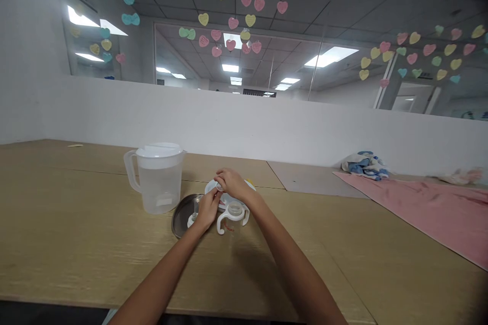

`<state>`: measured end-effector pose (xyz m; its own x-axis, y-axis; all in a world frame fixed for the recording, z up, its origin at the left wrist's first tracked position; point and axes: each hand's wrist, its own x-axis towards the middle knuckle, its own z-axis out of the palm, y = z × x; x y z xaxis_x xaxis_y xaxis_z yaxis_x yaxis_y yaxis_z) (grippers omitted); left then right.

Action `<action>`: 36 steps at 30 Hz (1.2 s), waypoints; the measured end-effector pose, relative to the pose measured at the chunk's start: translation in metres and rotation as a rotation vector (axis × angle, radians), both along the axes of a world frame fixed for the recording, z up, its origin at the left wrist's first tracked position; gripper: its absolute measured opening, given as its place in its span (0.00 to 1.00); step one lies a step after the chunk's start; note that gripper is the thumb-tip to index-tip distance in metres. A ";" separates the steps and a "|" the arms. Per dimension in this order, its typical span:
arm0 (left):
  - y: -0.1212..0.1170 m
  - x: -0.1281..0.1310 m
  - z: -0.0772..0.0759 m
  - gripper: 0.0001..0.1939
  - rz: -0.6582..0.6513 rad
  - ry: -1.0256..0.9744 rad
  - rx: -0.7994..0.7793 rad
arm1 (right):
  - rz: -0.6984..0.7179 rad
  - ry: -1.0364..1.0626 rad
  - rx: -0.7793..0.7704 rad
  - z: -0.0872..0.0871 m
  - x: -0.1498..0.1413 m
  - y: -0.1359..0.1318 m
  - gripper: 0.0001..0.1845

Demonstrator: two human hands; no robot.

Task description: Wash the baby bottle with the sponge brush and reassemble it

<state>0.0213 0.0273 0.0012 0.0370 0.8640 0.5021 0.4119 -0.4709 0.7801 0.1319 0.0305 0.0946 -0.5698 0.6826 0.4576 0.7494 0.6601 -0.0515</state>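
Pitcher: frosted plastic pitcher [160, 183], white lid on, handle left, spout right; can't really tell what's inside.
Tray: metal tray [179, 219] with a clear-and-white part [191, 220] sitting in it.
Bottle: see-through bottle [235, 209], two curvy white handles, reddish marks, standing just beside the hands, mouth facing up.
Small piece: clear little piece [219, 187], mostly covered, up between the fingers over the white dish [210, 186]; can't tell its long axis.
Hands: left hand [208, 210] pinched around it, right hand [231, 183] curled over its top.
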 end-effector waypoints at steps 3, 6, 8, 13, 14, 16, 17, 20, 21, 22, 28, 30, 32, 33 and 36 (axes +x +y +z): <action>0.000 0.000 0.001 0.18 -0.021 -0.048 -0.010 | 0.007 -0.036 -0.022 -0.006 -0.001 0.000 0.15; -0.001 0.000 0.004 0.19 -0.049 -0.086 -0.003 | 0.002 0.001 0.050 -0.003 -0.002 -0.001 0.15; -0.004 0.000 0.006 0.19 -0.057 -0.101 0.009 | -0.036 0.054 0.113 0.004 -0.004 -0.003 0.15; -0.007 0.002 0.009 0.18 -0.070 -0.117 0.033 | -0.071 0.210 0.205 0.027 -0.003 -0.016 0.17; -0.007 0.003 0.009 0.18 -0.080 -0.121 0.036 | -0.072 0.237 0.217 0.030 -0.002 -0.019 0.16; -0.006 0.004 0.008 0.19 -0.103 -0.129 0.040 | -0.078 0.299 0.244 0.035 0.001 -0.023 0.17; -0.006 0.004 0.008 0.19 -0.114 -0.133 0.042 | -0.079 0.337 0.264 0.036 0.002 -0.025 0.17; -0.006 0.005 0.007 0.19 -0.135 -0.141 0.053 | -0.057 0.463 0.350 0.038 0.003 -0.030 0.19; -0.006 0.006 0.006 0.19 -0.131 -0.135 0.051 | -0.041 0.499 0.378 0.039 0.003 -0.033 0.19; -0.006 0.006 0.006 0.19 -0.121 -0.124 0.045 | -0.016 0.537 0.398 0.041 0.002 -0.036 0.19; -0.004 0.007 0.000 0.18 -0.082 -0.054 0.007 | 0.067 1.036 0.394 0.065 0.014 -0.066 0.23; -0.005 0.007 0.000 0.18 -0.087 -0.053 0.001 | 0.055 1.157 0.346 0.070 0.027 -0.061 0.24; -0.007 0.006 0.001 0.19 -0.096 -0.065 -0.003 | 0.055 1.238 0.251 0.067 0.044 -0.044 0.23; -0.008 0.006 0.002 0.19 -0.101 -0.073 -0.005 | 0.043 1.276 0.183 0.062 0.052 -0.032 0.22; -0.010 0.006 0.004 0.18 -0.122 -0.098 -0.006 | -0.083 1.273 -0.105 0.036 0.074 0.008 0.20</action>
<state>0.0272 0.0174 0.0049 0.0931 0.8591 0.5032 0.2740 -0.5080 0.8166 0.2055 0.0385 0.1303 0.2740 0.7609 0.5882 0.1721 0.5630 -0.8084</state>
